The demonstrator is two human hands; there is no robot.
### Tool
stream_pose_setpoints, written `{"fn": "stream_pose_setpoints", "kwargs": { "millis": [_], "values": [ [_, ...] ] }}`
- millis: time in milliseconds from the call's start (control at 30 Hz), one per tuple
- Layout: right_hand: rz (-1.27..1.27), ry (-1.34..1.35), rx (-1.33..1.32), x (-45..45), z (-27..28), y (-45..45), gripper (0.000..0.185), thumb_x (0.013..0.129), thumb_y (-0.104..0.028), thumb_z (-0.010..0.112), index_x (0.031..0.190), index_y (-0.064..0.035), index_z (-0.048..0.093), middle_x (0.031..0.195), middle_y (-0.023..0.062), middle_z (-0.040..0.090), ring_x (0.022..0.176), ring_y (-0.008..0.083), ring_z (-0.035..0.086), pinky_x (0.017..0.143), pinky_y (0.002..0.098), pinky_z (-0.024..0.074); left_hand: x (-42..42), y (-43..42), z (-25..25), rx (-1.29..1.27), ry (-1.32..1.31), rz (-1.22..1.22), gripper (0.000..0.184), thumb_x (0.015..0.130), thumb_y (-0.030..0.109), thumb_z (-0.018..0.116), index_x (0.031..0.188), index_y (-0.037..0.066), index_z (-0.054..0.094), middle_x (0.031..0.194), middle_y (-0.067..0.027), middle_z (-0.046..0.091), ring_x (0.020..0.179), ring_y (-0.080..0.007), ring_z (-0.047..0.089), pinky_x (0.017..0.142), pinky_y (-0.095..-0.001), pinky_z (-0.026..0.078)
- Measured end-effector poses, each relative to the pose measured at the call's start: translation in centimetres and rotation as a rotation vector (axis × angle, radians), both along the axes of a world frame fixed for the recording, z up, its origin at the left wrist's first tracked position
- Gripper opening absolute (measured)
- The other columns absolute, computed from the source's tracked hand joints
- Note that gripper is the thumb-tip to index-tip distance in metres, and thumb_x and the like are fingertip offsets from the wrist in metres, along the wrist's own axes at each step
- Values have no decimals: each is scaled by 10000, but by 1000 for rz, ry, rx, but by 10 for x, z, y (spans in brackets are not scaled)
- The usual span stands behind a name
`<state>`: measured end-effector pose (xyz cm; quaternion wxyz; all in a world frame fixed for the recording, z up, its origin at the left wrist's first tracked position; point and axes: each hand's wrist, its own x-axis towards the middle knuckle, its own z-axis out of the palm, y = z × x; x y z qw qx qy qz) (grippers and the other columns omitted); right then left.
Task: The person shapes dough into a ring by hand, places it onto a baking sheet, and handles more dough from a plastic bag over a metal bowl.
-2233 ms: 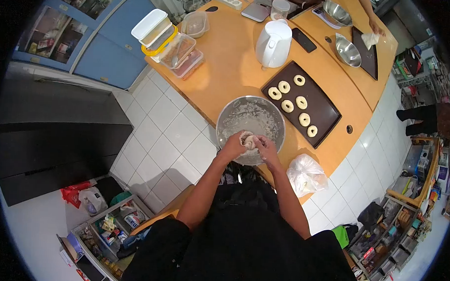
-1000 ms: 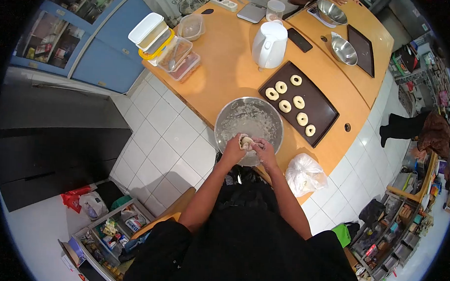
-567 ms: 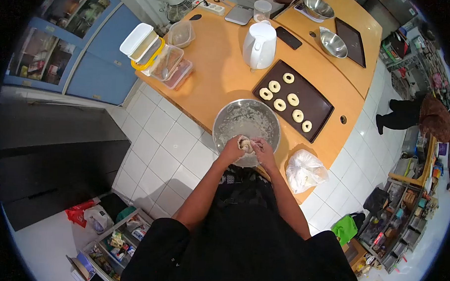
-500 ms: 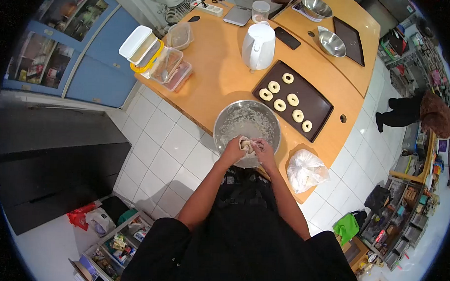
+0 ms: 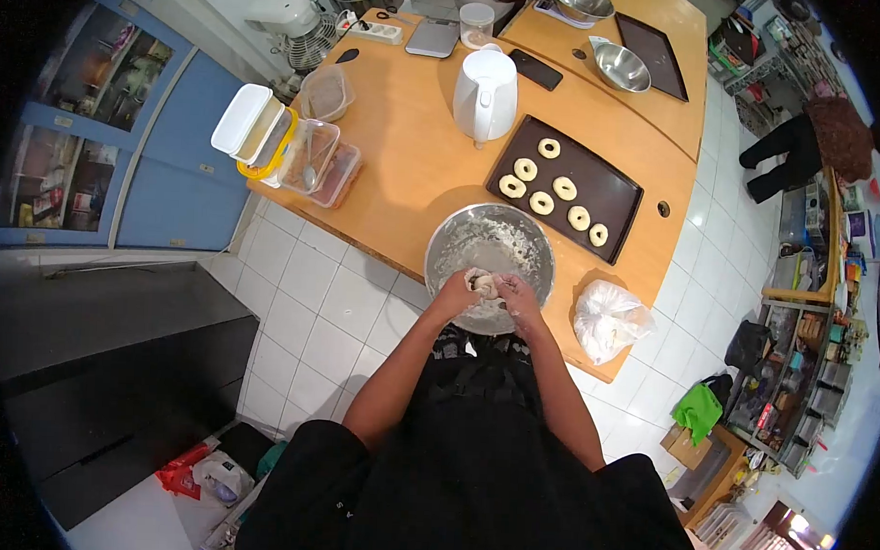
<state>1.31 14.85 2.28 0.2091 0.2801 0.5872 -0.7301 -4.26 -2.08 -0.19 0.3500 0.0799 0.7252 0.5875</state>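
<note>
A large steel mixing bowl [image 5: 443,238] sits at the table's near edge, its inside smeared with flour and bits of dough. Over its near side, my left hand [image 5: 456,297] is closed around a pale lump of dough [image 5: 482,283]. My right hand [image 5: 519,297] presses on the same lump from the right, fingers closed and floury. Beyond the bowl lies a dark baking tray [image 5: 613,189] holding several dough rings [image 5: 564,188]. To the right of the bowl is a tied clear plastic bag [image 5: 610,323] with something white inside.
A white electric kettle [image 5: 485,94] stands behind the tray, near a black phone [image 5: 535,70]. Stacked plastic containers [image 5: 308,164] occupy the table's left corner. Further back are a scale [image 5: 432,37] and a steel bowl [image 5: 623,67]. Another person [image 5: 813,143] stands at the right.
The camera view has shifted and turned slightly. Both hands stay on the dough over the bowl, with a small shift of the fingers. The person at the right has changed posture.
</note>
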Motion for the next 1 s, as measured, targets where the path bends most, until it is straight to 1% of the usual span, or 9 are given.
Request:
{"fn": "stream_pose_setpoints", "kwargs": {
  "millis": [67,167,267,367,467,667,767,867,1000],
  "values": [
    [-37,-4,-21,0,0,-3,417,932,-382,589,1182,-49,570,1056,47,634,944,142,571,797,314,443,-3,-1,-7,-76,66,-54,399,737,39,636,1130,-17,593,1004,-88,655,880,-143,616,727,-280,531],
    [-39,-20,-41,-2,-3,-6,406,941,-374,578,1186,-50,565,1071,45,629,945,141,570,796,310,440,-3,-2,-13,-82,137,-4,403,722,13,619,1122,-26,588,1007,-98,651,888,-151,617,735,-285,533],
    [-20,-31,-59,-3,-5,-5,333,950,-372,576,1158,-112,566,1021,-18,613,924,98,544,782,285,416,-4,-3,-13,-17,-18,20,392,731,-13,596,1122,-29,583,1019,-99,644,902,-161,619,734,-293,538],
    [-38,-18,-73,-3,-6,-6,345,955,-378,567,1170,-108,566,1005,-19,614,909,91,544,775,275,416,-7,-8,-18,-29,71,-22,381,749,-25,581,1130,-20,583,1031,-96,639,906,-162,623,716,-293,544],
    [-46,-16,-66,-6,0,-8,351,956,-374,567,1184,-108,568,1006,-18,623,892,83,541,761,262,414,-7,-9,-7,94,-97,48,349,784,-12,586,1133,-16,585,1030,-89,639,905,-155,625,690,-288,548],
    [19,104,83,-4,-4,-9,350,967,-308,555,1229,-77,557,1016,19,635,879,86,548,729,244,424,-10,-5,13,8,-298,47,326,884,122,597,1185,-2,581,1067,-72,642,895,-142,631,674,-272,553],
    [40,301,225,0,-9,-11,350,969,-259,557,1245,-44,544,1016,49,629,900,103,561,764,256,446,-8,-3,7,-5,-281,-3,341,895,172,601,1193,6,584,1082,-75,641,895,-146,637,672,-275,559],
    [50,317,222,4,-10,-11,345,962,-217,569,1248,-26,535,1035,75,610,931,125,568,791,267,465,-7,3,26,-57,-354,72,342,886,178,618,1174,-4,591,1064,-80,645,890,-152,643,669,-287,568],
    [40,383,275,9,-25,-13,332,958,-186,572,1241,-18,533,1057,92,585,923,138,576,776,265,480,2,-2,-4,44,-250,38,321,869,159,633,1133,-22,604,1014,-96,653,850,-158,646,638,-300,569]
  ]
}}
